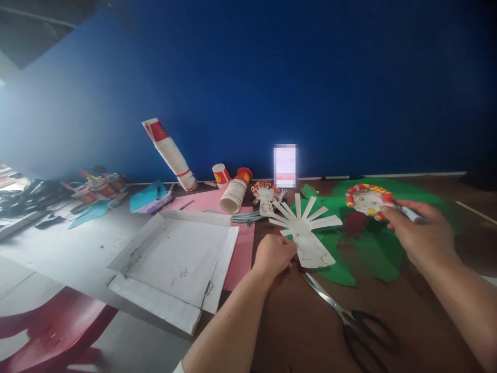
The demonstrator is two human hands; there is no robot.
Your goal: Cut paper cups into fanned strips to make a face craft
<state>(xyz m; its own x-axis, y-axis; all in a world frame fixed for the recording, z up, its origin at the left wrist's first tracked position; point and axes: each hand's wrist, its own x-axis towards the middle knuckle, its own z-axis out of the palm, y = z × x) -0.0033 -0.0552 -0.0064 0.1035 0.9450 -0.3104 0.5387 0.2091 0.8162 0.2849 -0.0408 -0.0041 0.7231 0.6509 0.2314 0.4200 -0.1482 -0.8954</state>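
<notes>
At the middle of the table my left hand (275,252) pinches the lower left edge of a cut-open paper cup (308,244), its white strips fanned out and faint lines drawn on it. Off to the right, my right hand (421,228) is closed on a marker (410,214) and the edge of a paper cup piece with a curled red and yellow rim (369,199), held above green paper (382,259). Open-bladed scissors (341,310) with black handles lie in front of the cut cup, touched by neither hand.
A shallow white box lid (174,254) lies at left on pink paper (244,259). Behind stand a leaning cup stack (171,155), a red and white cup (221,176), a lying stack (235,194) and another curled cutout (266,199). A red chair (58,331) is front left.
</notes>
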